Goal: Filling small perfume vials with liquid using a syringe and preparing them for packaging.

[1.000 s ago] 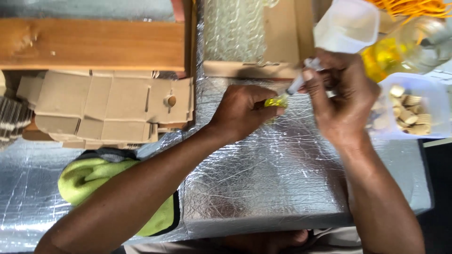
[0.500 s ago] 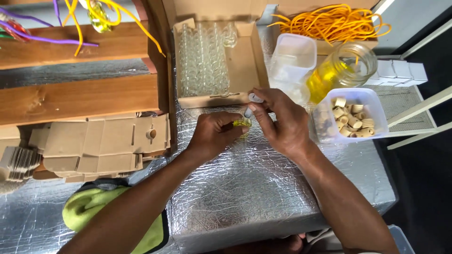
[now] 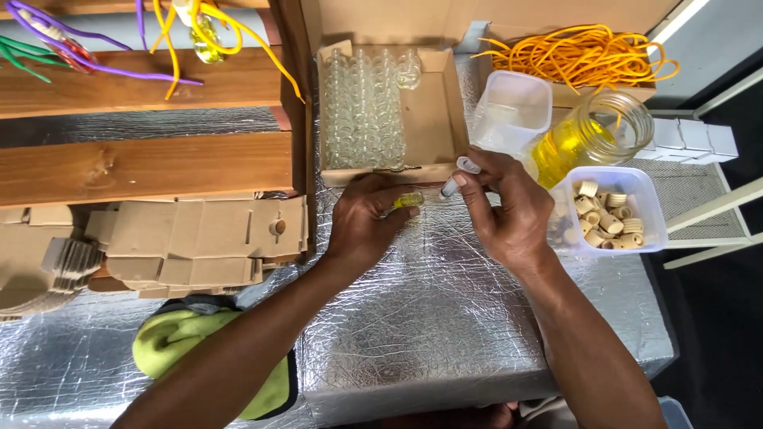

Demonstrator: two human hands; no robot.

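**Vial and dropper, held over worktop**

Vial (image 3: 409,199), yellow-filled, is grasped in the left hand (image 3: 362,222), just before the vial box (image 3: 445,119). Dropper (image 3: 459,176) is pinched in the right hand (image 3: 509,210), tip at the vial. Jar (image 3: 592,135) and cork tub (image 3: 636,214) are set beside, on the foil worktop (image 3: 413,334).

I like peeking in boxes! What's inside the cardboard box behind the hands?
The cardboard box holds rows of small clear glass bottles, packed on its left side. The right side shows bare cardboard. Whatever lies beneath the bottles is covered, and the bottles look empty.
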